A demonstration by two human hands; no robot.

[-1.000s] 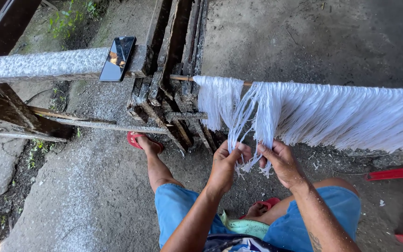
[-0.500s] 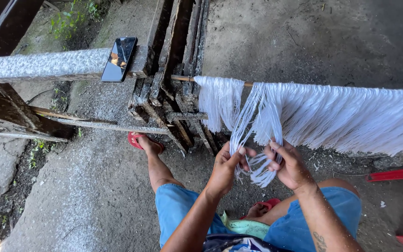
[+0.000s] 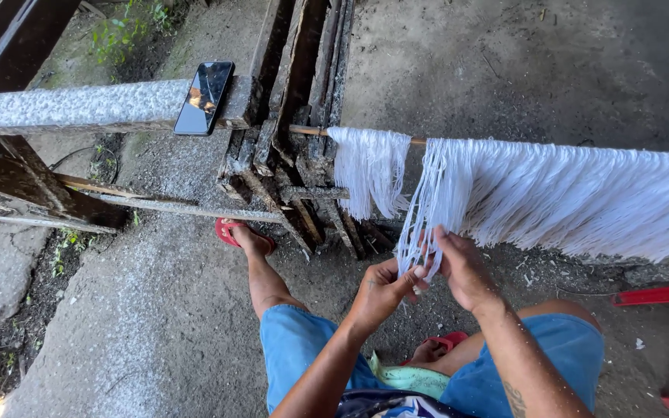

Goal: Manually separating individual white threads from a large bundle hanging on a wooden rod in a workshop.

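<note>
White fibre strands [image 3: 427, 209] hang in a curtain from a thin horizontal rod [image 3: 307, 130], so each bunch drops free within reach. Left hand [image 3: 381, 290] pinches the lower end of one separated bunch; right hand [image 3: 462, 267] is closed on the same bunch just beside it, keeping it taut. Smartphone [image 3: 204, 97] lies on a concrete beam [image 3: 71, 104], well apart. Red sandal [image 3: 230, 231] on the concrete floor [image 3: 118, 325].

At frame centre, the left hand [image 3: 381, 290] and right hand [image 3: 462, 267] pinch a bundle of white threads [image 3: 426, 209] hanging from a wooden rod [image 3: 309, 131]. A smartphone [image 3: 204, 97] lies on a beam [image 3: 71, 105] at upper left.
</note>
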